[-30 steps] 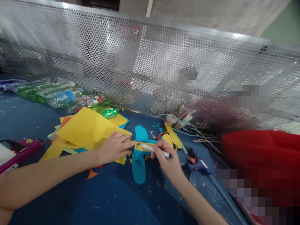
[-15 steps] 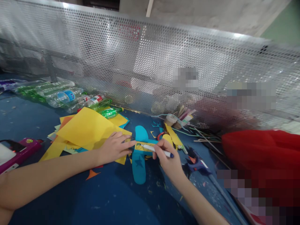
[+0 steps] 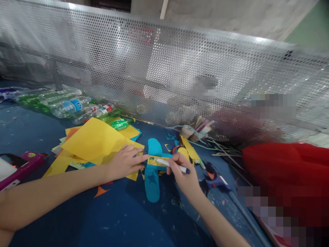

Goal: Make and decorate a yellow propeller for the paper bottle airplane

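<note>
A turquoise paper cut-out (image 3: 153, 178) with a yellow strip across it lies on the blue table (image 3: 77, 219). My right hand (image 3: 183, 175) is closed round a white marker pen (image 3: 170, 165) with a blue cap, its tip on the yellow strip. My left hand (image 3: 125, 160) lies flat with fingers stretched out, pressing the left end of the strip and the edge of the yellow paper sheets (image 3: 95, 140).
Plastic bottles (image 3: 69, 104) lie along the perforated metal screen (image 3: 164, 68) at the back left. A magenta device (image 3: 19, 166) sits at the left edge. A glue gun (image 3: 216, 178), sticks and tape rolls (image 3: 189, 131) lie right of the cut-out. Red cloth (image 3: 285, 178) fills the right side.
The marker's tip has shifted slightly along the yellow strip. My left hand has stayed in place.
</note>
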`<state>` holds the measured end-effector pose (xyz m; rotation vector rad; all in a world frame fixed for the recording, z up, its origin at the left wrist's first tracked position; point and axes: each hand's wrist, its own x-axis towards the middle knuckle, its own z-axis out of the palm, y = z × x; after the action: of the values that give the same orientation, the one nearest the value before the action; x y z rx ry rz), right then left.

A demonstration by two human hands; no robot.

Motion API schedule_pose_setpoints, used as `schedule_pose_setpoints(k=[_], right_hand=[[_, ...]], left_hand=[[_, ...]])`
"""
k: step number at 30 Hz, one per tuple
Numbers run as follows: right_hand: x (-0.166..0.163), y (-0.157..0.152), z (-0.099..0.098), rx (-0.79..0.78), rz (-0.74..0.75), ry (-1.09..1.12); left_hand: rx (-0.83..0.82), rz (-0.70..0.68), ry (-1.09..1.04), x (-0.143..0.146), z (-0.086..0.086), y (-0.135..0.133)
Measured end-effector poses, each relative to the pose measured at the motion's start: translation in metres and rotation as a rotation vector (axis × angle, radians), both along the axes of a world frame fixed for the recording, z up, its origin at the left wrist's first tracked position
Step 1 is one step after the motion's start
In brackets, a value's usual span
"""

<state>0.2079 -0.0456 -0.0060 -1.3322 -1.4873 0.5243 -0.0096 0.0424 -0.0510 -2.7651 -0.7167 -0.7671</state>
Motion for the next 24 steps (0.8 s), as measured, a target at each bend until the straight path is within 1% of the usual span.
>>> schedule_pose_setpoints(k=[15,24], right_hand=[[0.0030,0.0002,0.0015,-0.004,-0.039,-0.019],[0.0033,0.0006,0.0018,-0.002,-0.006,0.020]], left_hand=[[-0.010,0.013,0.024,0.0000,-0.0004,-0.0002],[-0.011,0.008,0.031,-0.0002,-0.0005,0.0005]])
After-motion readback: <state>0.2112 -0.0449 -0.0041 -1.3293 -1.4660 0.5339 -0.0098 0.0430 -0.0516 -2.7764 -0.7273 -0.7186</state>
